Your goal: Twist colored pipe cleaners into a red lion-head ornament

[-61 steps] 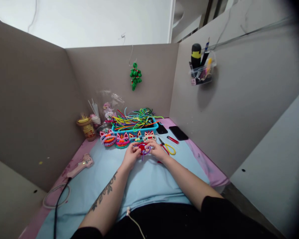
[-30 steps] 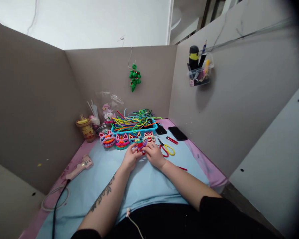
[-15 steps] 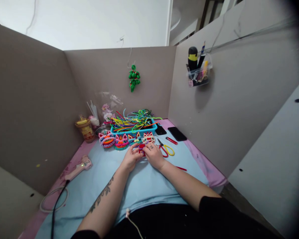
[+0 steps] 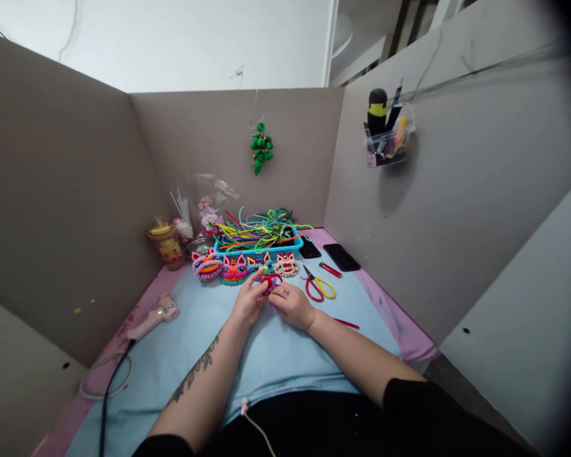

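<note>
Between my two hands is a small piece of red and purple pipe cleaners (image 4: pixel 271 281), bent into loops. My left hand (image 4: pixel 250 301) pinches it from the left with thumb and fingers. My right hand (image 4: pixel 292 304) is closed on its lower right side, where a purple end hangs down. The fingers hide part of the piece. Just behind it stands a row of colourful pipe-cleaner animal heads (image 4: pixel 235 270). Scissors (image 4: pixel 320 284) with one red and one yellow handle lie right of my right hand.
A blue basket (image 4: pixel 257 252) of loose pipe cleaners stands behind the heads. A pink glue gun (image 4: pixel 154 316) lies at left with its cable. At right are a red cutter (image 4: pixel 330 270), a phone (image 4: pixel 341 257) and a red strip (image 4: pixel 346 323). A cup (image 4: pixel 166 246) stands back left.
The held piece has turned between my fingers, so more of its red loop and a purple end now show. My right hand has shifted slightly lower. The camera view has moved a little.
</note>
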A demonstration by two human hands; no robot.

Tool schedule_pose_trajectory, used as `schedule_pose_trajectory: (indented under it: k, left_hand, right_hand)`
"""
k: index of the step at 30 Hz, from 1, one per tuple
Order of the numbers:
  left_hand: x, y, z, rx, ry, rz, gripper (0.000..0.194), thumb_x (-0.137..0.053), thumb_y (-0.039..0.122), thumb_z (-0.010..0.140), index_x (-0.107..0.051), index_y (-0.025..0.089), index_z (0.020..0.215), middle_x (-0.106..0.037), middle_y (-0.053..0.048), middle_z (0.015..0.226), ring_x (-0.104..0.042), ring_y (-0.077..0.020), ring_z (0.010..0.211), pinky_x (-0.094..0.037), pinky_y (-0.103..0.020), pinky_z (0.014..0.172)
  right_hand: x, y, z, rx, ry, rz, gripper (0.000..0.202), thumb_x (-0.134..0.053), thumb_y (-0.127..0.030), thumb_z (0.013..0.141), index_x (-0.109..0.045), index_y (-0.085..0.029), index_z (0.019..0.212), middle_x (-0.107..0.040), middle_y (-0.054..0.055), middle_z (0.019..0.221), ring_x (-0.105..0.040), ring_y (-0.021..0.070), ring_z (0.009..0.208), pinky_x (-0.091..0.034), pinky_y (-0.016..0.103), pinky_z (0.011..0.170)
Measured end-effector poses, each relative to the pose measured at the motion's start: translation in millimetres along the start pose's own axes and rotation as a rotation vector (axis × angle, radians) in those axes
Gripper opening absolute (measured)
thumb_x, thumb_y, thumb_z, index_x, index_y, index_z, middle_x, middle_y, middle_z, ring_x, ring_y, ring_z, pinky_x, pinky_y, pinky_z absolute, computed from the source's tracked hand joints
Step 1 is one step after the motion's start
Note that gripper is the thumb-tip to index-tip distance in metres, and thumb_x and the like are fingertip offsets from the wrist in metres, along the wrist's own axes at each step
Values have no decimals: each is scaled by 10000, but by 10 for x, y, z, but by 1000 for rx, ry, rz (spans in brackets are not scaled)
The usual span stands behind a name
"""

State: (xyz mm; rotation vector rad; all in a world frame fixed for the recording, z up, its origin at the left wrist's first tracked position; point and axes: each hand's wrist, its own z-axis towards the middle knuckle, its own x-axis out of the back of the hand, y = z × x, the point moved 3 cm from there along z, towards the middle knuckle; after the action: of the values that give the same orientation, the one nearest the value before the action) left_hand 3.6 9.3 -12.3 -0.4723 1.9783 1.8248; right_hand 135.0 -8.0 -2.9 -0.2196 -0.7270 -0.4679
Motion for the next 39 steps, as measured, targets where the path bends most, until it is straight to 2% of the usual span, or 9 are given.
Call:
schedule_pose_trajectory:
  k: [8,11,17,19,22,24,26,30,39]
  left_hand:
    - [20,-3,28,-38,9,-55,657,-782,240,566,-516,161,1162,-635,2,670,-561,-80,554,-419,-181,530]
    - [28,-3,31,-43,28,-55,659,-779,240,573,-505,172,1168,-656,-18,716,-599,-111,601,-464,-227,592]
    - [67,15,48,-53,100,-91,607,-750,169,605,-496,163,1156,-673,-42,752,-630,-132,675,-487,-236,637]
    - [79,29,47,-46,137,-93,570,-735,151,618,-504,151,1139,-670,-40,740,-625,-120,650,-487,-225,625]
    - [76,43,35,-29,159,-80,529,-719,153,631,-512,141,1118,-672,-47,757,-621,-120,627,-491,-225,596]
    - [55,43,21,-25,137,-66,527,-721,165,630,-513,140,1114,-678,-62,795,-628,-131,650,-500,-236,598]
    - [26,36,4,-26,102,-45,549,-735,176,618,-510,140,1117,-679,-64,796,-631,-139,669,-509,-253,620]
    - [-14,19,-21,-29,69,-2,591,-768,205,586,-503,145,1112,-667,-38,708,-623,-131,634,-514,-271,642]
    - [8,3,-2,-50,68,87,551,-792,275,543,-545,147,1018,-645,-14,660,-613,-131,590,-506,-275,613]
  right_hand:
    - [-61,-126,34,130,-66,-65,237,-392,-152,859,-612,-222,805,-625,31,837,-487,152,733,-386,284,645]
    - [-96,-202,30,202,-116,-73,254,-381,-164,864,-610,-230,775,-618,21,771,-486,149,711,-376,279,620]
    - [-89,-375,-15,367,-166,63,227,-405,-159,858,-609,-249,815,-628,9,773,-519,143,712,-386,278,620]
    - [-79,-346,-21,327,-140,124,226,-414,-152,850,-603,-255,918,-643,12,818,-537,144,722,-413,279,632]
    - [-43,-145,-20,103,35,251,313,-430,-149,834,-528,-236,1118,-648,39,882,-567,159,775,-467,303,698]
    - [-11,55,-35,-111,200,270,307,-442,-150,833,-520,-225,1121,-637,58,902,-573,175,834,-483,329,748]
    - [6,218,-53,-254,274,230,229,-464,-164,836,-564,-227,1033,-628,65,897,-571,193,872,-482,355,784]
    - [8,342,-47,-322,261,209,144,-500,-198,832,-598,-223,936,-626,64,884,-571,202,885,-477,358,810]
    - [18,302,-22,-350,251,227,123,-515,-229,826,-626,-230,879,-650,51,836,-579,204,849,-472,363,800]
